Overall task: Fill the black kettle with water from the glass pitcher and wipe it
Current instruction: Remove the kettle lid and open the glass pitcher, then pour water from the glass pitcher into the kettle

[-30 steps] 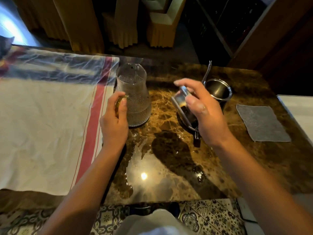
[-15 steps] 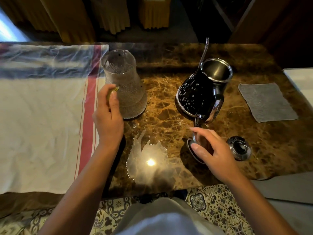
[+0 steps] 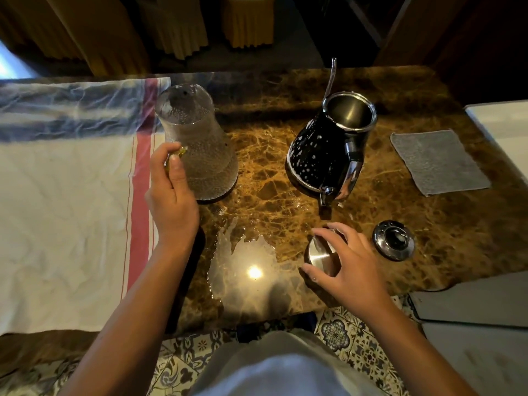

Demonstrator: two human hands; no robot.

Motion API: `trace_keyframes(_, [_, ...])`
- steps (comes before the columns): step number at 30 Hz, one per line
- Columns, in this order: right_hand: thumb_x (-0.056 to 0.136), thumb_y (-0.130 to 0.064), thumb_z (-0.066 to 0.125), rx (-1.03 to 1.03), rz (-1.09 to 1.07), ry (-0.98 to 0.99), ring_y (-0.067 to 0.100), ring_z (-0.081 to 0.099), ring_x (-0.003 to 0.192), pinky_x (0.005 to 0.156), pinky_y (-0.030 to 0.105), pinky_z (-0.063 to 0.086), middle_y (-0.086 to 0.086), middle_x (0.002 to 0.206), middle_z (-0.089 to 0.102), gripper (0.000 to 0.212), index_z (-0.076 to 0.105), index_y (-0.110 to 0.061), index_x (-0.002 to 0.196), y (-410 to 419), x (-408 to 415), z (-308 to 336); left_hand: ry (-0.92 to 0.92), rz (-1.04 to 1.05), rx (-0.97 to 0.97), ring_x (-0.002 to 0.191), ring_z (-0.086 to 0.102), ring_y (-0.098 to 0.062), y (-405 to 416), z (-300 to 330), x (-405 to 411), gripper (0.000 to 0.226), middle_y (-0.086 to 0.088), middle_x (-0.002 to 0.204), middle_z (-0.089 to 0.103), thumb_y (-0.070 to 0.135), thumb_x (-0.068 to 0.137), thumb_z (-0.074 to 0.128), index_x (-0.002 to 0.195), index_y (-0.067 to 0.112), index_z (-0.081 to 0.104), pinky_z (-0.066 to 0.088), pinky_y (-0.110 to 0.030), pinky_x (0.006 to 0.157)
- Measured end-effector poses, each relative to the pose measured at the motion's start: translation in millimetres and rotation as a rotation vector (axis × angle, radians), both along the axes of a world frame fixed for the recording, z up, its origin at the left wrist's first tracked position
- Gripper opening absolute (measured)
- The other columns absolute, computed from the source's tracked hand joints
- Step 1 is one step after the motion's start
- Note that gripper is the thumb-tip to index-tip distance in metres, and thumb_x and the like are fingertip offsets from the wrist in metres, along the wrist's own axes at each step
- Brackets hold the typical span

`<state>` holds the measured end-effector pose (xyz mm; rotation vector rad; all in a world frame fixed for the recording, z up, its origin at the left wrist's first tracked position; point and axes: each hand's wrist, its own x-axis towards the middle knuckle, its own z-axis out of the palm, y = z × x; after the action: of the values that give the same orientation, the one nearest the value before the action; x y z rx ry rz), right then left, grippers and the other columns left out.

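The black speckled kettle (image 3: 320, 155) stands upright on the marble table (image 3: 265, 190), its mouth uncovered and its thin spout pointing away from me. Left of it stands the textured glass pitcher (image 3: 200, 150), with water in it. My left hand (image 3: 171, 201) is closed around the pitcher's yellow-green handle. Near the front edge, my right hand (image 3: 351, 267) curls over the steel kettle lid (image 3: 321, 257), which rests on the table in front of the kettle. A grey wiping cloth (image 3: 437, 161) lies flat to the kettle's right.
A round metal piece with a dark centre (image 3: 393, 243) sits right of my right hand. A white cloth with a red stripe (image 3: 65, 210) covers the table's left half. A white surface (image 3: 503, 130) adjoins the right edge. Draped chairs stand beyond.
My right hand lifted the lid off the kettle and brought it down to the table near the front edge. My left hand has stayed on the pitcher handle.
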<state>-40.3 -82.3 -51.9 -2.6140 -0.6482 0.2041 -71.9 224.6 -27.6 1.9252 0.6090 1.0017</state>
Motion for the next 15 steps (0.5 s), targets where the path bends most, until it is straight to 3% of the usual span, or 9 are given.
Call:
trace_keyframes(3, [0.078, -0.084, 0.05, -0.016, -0.001, 0.016, 0.017, 0.038, 0.14, 0.106, 0.045, 0.045, -0.01, 0.157, 0.039, 0.078, 0.049, -0.043, 0.144, -1, 0, 2, 0.003, 0.0, 0.006, 0.081, 0.05, 0.024, 1, 0, 0, 0.033, 0.049, 0.093, 0.052, 0.018, 0.113, 0.035, 0.134, 0.003, 0.056, 0.031, -0.001, 0.066])
trace_keyframes(6, [0.086, -0.076, 0.045, 0.157, -0.12, 0.042, 0.014, 0.038, 0.141, 0.109, 0.042, 0.039, -0.006, 0.157, 0.04, 0.073, 0.051, -0.033, 0.144, -1, 9, 19, 0.009, 0.009, -0.003, 0.079, 0.05, 0.022, 0, -2, 0, 0.034, 0.045, 0.091, 0.054, 0.022, 0.113, 0.034, 0.135, 0.007, 0.055, 0.032, -0.003, 0.064])
trace_keyframes(9, [0.094, -0.059, 0.049, 0.484, -0.268, 0.008, 0.009, 0.055, 0.125, 0.102, 0.03, 0.047, -0.005, 0.139, 0.054, 0.052, 0.057, -0.028, 0.135, 6, 29, 41, -0.002, 0.018, -0.022, 0.076, 0.051, 0.019, -2, -1, 0, 0.034, 0.022, 0.09, 0.057, 0.023, 0.113, 0.035, 0.135, 0.008, 0.056, 0.033, -0.007, 0.062])
trace_keyframes(11, [0.099, -0.05, 0.051, 0.64, -0.341, 0.059, -0.002, 0.06, 0.111, 0.094, 0.026, 0.05, -0.011, 0.124, 0.062, 0.032, 0.06, -0.033, 0.125, 17, 45, 52, -0.013, 0.025, -0.026, 0.072, 0.051, 0.014, -3, 0, 0, 0.033, 0.007, 0.094, 0.057, 0.026, 0.113, 0.036, 0.134, 0.011, 0.056, 0.036, -0.018, 0.06])
trace_keyframes(13, [0.104, -0.048, 0.047, 0.762, -0.389, 0.202, -0.002, 0.064, 0.104, 0.09, 0.03, 0.053, -0.013, 0.111, 0.069, 0.024, 0.065, -0.035, 0.116, 29, 59, 60, -0.016, 0.051, -0.028, 0.075, 0.052, 0.015, -4, 0, 2, 0.032, 0.012, 0.096, 0.058, 0.027, 0.113, 0.036, 0.134, 0.013, 0.056, 0.039, -0.019, 0.062])
trace_keyframes(15, [0.107, -0.047, 0.043, 0.884, -0.386, 0.358, 0.011, 0.07, 0.097, 0.084, 0.034, 0.055, -0.006, 0.102, 0.074, 0.032, 0.068, -0.027, 0.111, 40, 72, 62, -0.014, 0.071, -0.032, 0.086, 0.054, 0.019, -6, 0, 3, 0.032, 0.022, 0.105, 0.057, 0.026, 0.113, 0.036, 0.135, 0.013, 0.056, 0.04, -0.01, 0.069])
